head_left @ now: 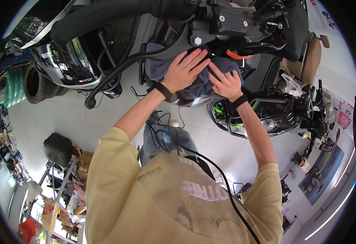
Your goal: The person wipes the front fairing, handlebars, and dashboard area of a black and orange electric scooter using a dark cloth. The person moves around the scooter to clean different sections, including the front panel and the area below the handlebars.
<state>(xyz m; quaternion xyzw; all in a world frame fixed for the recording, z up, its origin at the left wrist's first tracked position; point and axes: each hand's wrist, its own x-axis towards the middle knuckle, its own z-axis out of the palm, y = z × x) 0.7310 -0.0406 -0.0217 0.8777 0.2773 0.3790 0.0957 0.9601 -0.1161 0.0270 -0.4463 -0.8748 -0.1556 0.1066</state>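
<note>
Both of my hands rest on a bunched dark grey-blue cloth (155, 70), which lies over part of a black motorcycle below its handlebar (161, 8). My left hand (183, 73) lies on the cloth with its fingers stretched out, pointing up and to the right. Beside it, my right hand (226, 82) presses on the cloth's right part, fingers spread and slightly bent, pointing up and to the left. Neither hand visibly grips a fold. The cloth hides the surface under it. Just above my left hand runs a long black lever (123, 67).
A black fluid reservoir (233, 19) sits above my hands, near an orange strip (239, 55). Another black motorcycle (66, 67) stands at the left, by tires (33, 83). A black-and-green motorcycle (263, 114) is at the right. A black cable (222, 173) crosses my torso.
</note>
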